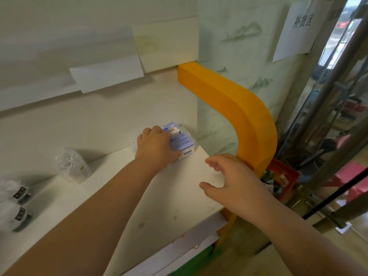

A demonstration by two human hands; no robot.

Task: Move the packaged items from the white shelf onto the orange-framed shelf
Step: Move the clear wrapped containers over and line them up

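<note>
The left forearm reaches in from seven o'clock, its left hand (157, 145) knuckles-up with fingers curled down over something at its far side. The right hand (232, 179), at four o'clock, hovers with loose, spread fingers and thumb, holding nothing.

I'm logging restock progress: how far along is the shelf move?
Done: a clear wrapped pack and two white packs sit on the orange-framed shelf. In hand: the left hand sets down a blue-and-white pack; the right hand is empty. The white shelf is out of view.
</note>
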